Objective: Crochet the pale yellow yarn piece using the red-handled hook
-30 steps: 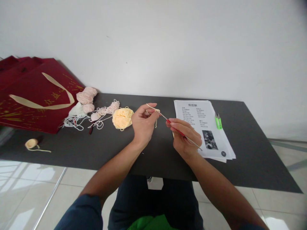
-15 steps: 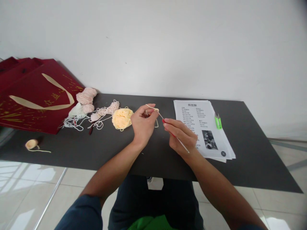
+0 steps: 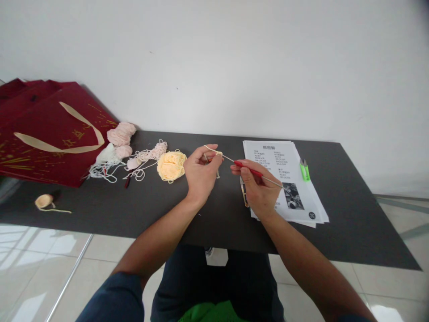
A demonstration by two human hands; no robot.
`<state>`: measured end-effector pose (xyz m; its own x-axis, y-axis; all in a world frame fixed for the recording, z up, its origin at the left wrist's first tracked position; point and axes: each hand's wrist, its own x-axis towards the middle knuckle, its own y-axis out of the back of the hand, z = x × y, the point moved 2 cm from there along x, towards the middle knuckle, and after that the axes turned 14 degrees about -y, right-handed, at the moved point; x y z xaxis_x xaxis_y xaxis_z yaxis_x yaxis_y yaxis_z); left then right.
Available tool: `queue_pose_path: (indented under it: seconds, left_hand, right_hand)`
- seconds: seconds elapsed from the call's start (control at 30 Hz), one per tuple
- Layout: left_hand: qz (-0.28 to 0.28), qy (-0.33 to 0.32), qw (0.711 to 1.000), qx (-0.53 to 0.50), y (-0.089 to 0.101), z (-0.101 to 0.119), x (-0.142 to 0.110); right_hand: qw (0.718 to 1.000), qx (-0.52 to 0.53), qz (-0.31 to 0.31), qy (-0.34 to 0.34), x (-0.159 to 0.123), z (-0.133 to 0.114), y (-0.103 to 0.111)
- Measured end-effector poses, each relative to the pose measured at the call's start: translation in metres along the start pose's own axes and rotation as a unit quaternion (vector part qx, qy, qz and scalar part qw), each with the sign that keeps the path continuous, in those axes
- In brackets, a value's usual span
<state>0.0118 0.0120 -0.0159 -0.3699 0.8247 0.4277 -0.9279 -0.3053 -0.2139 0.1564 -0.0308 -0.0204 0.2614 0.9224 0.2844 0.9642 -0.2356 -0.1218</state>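
My left hand (image 3: 200, 173) is closed, pinching a pale yellow yarn strand (image 3: 211, 149) above the dark table (image 3: 348, 210). My right hand (image 3: 258, 187) grips a crochet hook (image 3: 250, 169) with a red handle and a thin metal shaft. The hook's tip points left into the yarn at my left fingertips. A pale yellow yarn ball (image 3: 171, 165) lies on the table just left of my left hand.
Printed paper sheets (image 3: 284, 179) lie right of my hands, with small green snips (image 3: 304, 170) beside them. Pink yarn pieces (image 3: 121, 134) and white thread (image 3: 103, 166) lie at the left by red gift bags (image 3: 47, 134). A small yarn scrap (image 3: 44, 201) sits near the front left edge.
My right hand has swung the hook from steeply slanted to nearly level, its back end now out over the paper. My left hand has stayed in place.
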Motion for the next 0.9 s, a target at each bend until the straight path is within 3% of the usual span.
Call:
queue_pose_path:
  seconds: [0.13,0.3,0.47,0.6,0.73,0.9]
  left_hand:
    - [0.01,0.051,0.997,-0.056,-0.003,0.0,0.001]
    - [0.0,0.127,0.981,-0.147,-0.004,0.003,0.006]
    - [-0.059,0.235,0.939,-0.243,-0.001,0.004,0.015]
    - [-0.077,0.254,0.917,-0.299,0.0,0.006,0.018]
    - [-0.099,0.229,0.927,-0.279,-0.001,0.007,0.017]
    - [-0.134,0.169,0.96,-0.178,0.0,0.007,0.013]
  right_hand:
    - [0.971,-0.149,-0.034,0.185,-0.006,0.0,0.003]
    - [0.951,-0.179,-0.048,0.246,-0.004,0.003,0.003]
    - [0.963,-0.147,-0.062,0.216,-0.003,0.01,0.004]
    - [0.986,-0.076,-0.079,0.129,-0.003,0.01,0.003]
    - [0.996,0.058,-0.071,0.001,0.005,0.009,0.002]
    - [0.99,0.118,-0.063,-0.041,0.019,0.01,0.006]
